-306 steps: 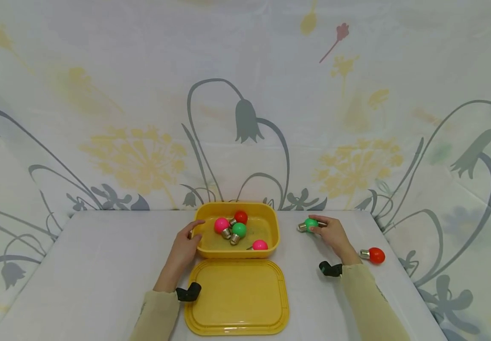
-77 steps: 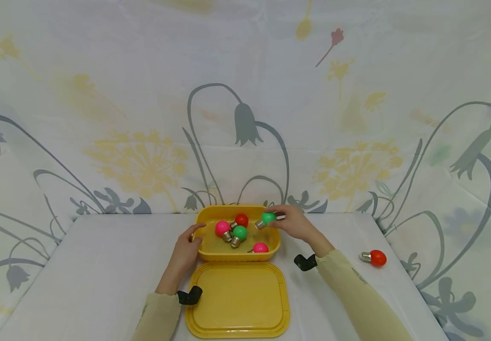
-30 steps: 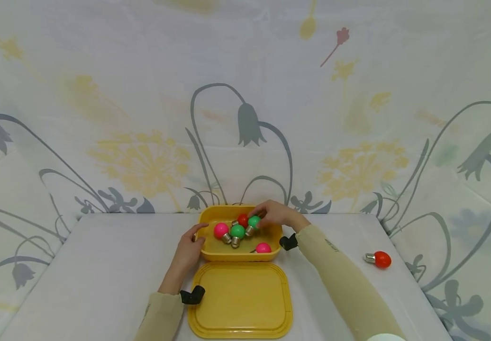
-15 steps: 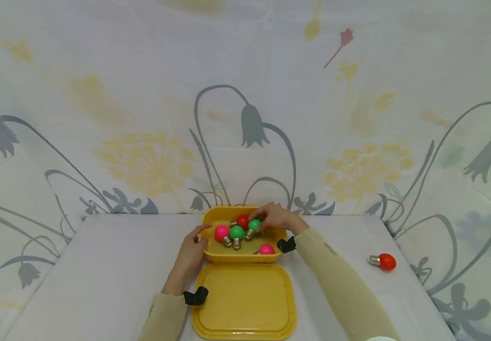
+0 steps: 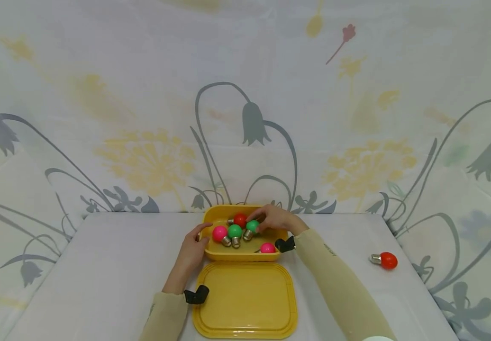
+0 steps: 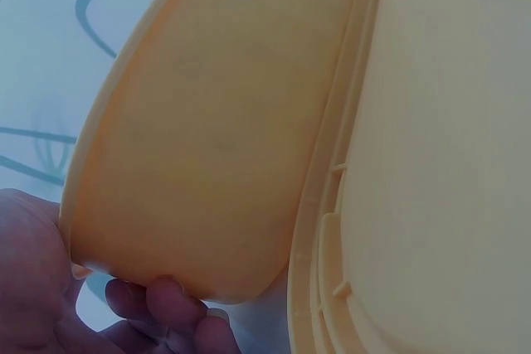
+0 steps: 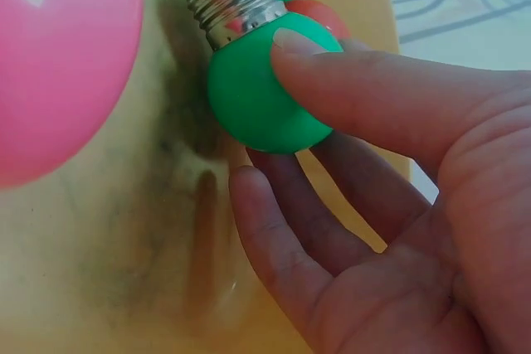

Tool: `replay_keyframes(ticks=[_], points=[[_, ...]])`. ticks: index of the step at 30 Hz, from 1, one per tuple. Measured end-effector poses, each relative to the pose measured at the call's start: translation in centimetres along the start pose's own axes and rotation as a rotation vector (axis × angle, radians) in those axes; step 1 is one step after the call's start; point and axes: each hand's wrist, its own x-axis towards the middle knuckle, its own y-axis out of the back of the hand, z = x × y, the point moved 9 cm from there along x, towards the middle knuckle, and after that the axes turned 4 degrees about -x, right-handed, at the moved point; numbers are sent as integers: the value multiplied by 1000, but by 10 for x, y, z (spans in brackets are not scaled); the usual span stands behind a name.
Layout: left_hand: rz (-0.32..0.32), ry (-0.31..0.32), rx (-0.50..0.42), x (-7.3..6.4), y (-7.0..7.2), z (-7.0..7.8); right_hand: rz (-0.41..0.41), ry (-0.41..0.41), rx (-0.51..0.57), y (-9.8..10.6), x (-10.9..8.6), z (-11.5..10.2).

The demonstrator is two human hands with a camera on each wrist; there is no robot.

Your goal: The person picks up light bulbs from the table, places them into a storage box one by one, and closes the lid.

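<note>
A green light bulb (image 5: 252,226) with a silver screw base is pinched by my right hand (image 5: 276,218), inside the yellow container (image 5: 245,257). In the right wrist view the thumb presses on the green globe (image 7: 257,93), with fingers below it. Close beside it are a red bulb (image 5: 240,219) and a second green bulb (image 5: 234,231). A pink bulb (image 5: 219,233) lies to their left, and another pink bulb (image 5: 267,247) is partly hidden by the front wall. My left hand (image 5: 191,251) grips the container's left end; in the left wrist view its fingers (image 6: 174,304) curl against the wall.
A yellow lid (image 5: 245,300) lies flat on the white table (image 5: 122,274), just in front of the container. Off to the right, a red bulb (image 5: 388,260) lies on its side. A patterned cloth (image 5: 164,94) hangs behind the table.
My right hand has carried the green bulb from the table at the right into the container, beside the red one. My left hand has kept its hold on the container's end.
</note>
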Motion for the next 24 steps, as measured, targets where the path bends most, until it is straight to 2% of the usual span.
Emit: replay_keyframes(ticks=[6, 14, 24], points=[[-5, 0, -13, 1, -1, 0, 0, 6, 12, -1, 0, 0], [-6, -15, -14, -2, 2, 3, 48, 45, 87, 3, -2, -4], [-9, -12, -9, -2, 0, 5, 34, 18, 93, 3, -2, 1]])
